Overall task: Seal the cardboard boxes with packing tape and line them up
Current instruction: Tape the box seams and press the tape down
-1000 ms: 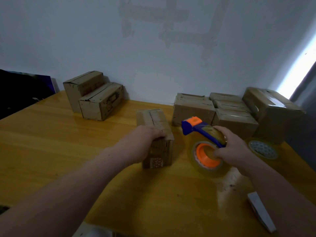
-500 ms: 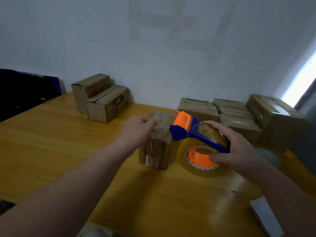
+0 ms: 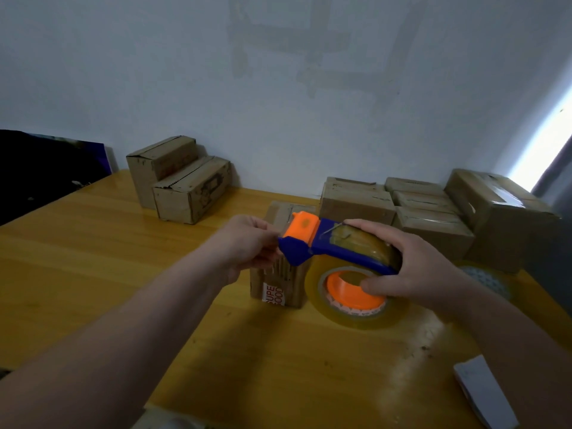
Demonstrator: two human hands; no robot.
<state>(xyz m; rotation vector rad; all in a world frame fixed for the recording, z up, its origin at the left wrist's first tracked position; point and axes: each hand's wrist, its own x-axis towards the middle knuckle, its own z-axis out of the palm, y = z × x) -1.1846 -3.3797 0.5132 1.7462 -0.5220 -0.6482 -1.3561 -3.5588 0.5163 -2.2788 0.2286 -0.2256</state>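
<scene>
A small cardboard box [image 3: 283, 283] with a red and white label stands upright in the middle of the yellow table [image 3: 93, 258]. My right hand [image 3: 411, 267] grips a blue and orange tape dispenser [image 3: 328, 246] loaded with a clear roll, held just above and right of the box. My left hand [image 3: 247, 246] is at the dispenser's orange nose with fingers curled, pinching at the tape end there; the tape itself is too clear to make out. The box top is partly hidden behind the dispenser.
Two boxes [image 3: 182, 181] sit against the wall at back left. Several boxes [image 3: 430, 212] are grouped at back right, the largest [image 3: 501, 218] at the table's right edge. A spare tape roll [image 3: 486, 280] lies behind my right wrist. A white paper [image 3: 483, 394] lies near right.
My left hand left the box top and came to the dispenser's nose. My right hand lifted the dispenser up and left, over the box.
</scene>
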